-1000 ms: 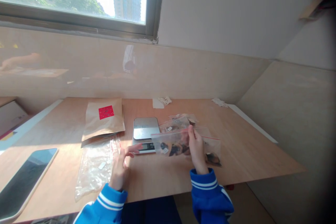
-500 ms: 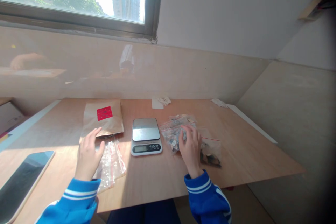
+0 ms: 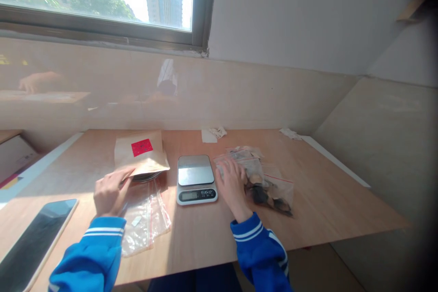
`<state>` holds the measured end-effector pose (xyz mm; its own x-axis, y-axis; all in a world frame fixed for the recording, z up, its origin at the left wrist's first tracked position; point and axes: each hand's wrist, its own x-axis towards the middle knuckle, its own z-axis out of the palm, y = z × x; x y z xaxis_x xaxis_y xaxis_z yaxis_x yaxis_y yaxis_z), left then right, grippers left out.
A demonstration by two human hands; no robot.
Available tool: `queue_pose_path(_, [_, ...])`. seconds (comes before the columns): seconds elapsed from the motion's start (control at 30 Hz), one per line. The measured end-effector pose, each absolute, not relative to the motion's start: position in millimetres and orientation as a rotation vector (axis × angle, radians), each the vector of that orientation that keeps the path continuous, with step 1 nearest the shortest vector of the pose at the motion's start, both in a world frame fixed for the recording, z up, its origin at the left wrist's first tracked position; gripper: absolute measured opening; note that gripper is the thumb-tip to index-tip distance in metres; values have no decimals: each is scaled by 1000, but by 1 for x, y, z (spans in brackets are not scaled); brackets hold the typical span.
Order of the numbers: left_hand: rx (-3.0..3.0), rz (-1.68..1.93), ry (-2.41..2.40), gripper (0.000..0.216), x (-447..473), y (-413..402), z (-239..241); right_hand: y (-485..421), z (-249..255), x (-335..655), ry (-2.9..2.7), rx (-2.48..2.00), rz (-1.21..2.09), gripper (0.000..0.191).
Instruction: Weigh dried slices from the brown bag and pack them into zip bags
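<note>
My left hand [image 3: 111, 194] lies at the lower edge of a kraft paper envelope [image 3: 141, 154] with a red label, its fingertips touching the flap. A thin dark stack [image 3: 146, 176] shows at the envelope's mouth. Below the hand lie flat clear zip bags [image 3: 145, 221]. My right hand [image 3: 232, 187] rests with spread fingers on a clear zip bag of small items [image 3: 248, 159]. Right of it, a red-sealed zip bag of dark and tan pieces [image 3: 270, 194] lies on the table. A digital kitchen scale [image 3: 196, 180] stands between my hands.
A tablet [image 3: 37, 237] lies at the table's near left corner. Paper scraps [image 3: 212, 134] sit against the back wall, with another [image 3: 290, 133] further right. The wooden table [image 3: 308, 200] ends at a near edge just beyond my sleeves.
My right hand has set the bag down since a second ago and now presses on the bags. My left hand has moved up to the envelope's lower edge. The clear bags have spread out flatter.
</note>
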<state>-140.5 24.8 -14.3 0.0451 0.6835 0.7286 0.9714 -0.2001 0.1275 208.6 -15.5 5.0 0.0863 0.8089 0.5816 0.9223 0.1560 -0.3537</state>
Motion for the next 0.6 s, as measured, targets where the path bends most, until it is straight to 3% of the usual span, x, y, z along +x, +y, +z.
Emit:
queue_pose_path(0.13, [-1924,-1050,-1574,27,-135,16,-11,-35,25,130,-2081,-1008,173,34])
queue_pose_path(0.2, [-1930,-1094,-1581,25,-130,10,-8,-39,23,93,-2164,-854,142,38])
queue_pose_path(0.3, [-1881,-1140,-1623,26,-122,1,-5,-39,10,55,-2230,-938,-40,39])
queue_pose_path(0.4, [-1788,-1120,-1655,28,-116,-4,-4,-34,0,39,-2329,-1115,-81,25])
queue_pose_path(0.5, [-1796,-1120,-1608,28,-112,-5,-6,-25,1,29,-2371,-1268,-24,15])
queue_pose_path(0.6, [-1820,-1161,-1546,26,-110,-5,-8,-7,5,16,-2173,-1223,226,19])
